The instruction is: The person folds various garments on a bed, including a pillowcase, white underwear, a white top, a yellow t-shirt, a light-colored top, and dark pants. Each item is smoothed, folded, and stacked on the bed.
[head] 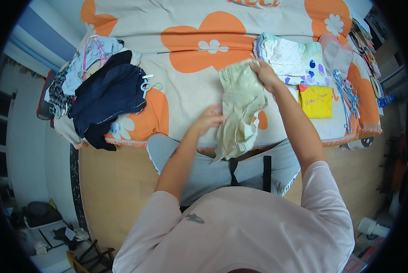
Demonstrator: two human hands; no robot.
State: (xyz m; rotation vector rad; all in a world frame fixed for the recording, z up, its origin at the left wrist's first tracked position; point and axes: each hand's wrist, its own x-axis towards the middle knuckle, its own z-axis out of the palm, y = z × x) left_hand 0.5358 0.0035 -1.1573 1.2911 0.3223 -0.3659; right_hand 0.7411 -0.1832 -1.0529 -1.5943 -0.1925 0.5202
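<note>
A pale green garment point(242, 99) hangs in front of me, its lower end over my lap at the edge of the covered seat. My right hand point(263, 73) grips its top right corner, by a band that looks gathered. Beside the garment's left edge is my left hand point(209, 120), slightly blurred, fingers apart; it seems to hold nothing. To the right lie a stack of folded light clothes point(287, 58) and a folded yellow garment point(316, 101) bearing writing.
A heap of dark and light clothes point(108, 88), some with hangers, lies at the left. Blue hangers point(346, 99) are bunched at the right, near a grey and pink cloth point(336, 54). An orange-flowered cover point(190, 85) spreads beneath everything. Papers point(366, 47) are stacked at the far right.
</note>
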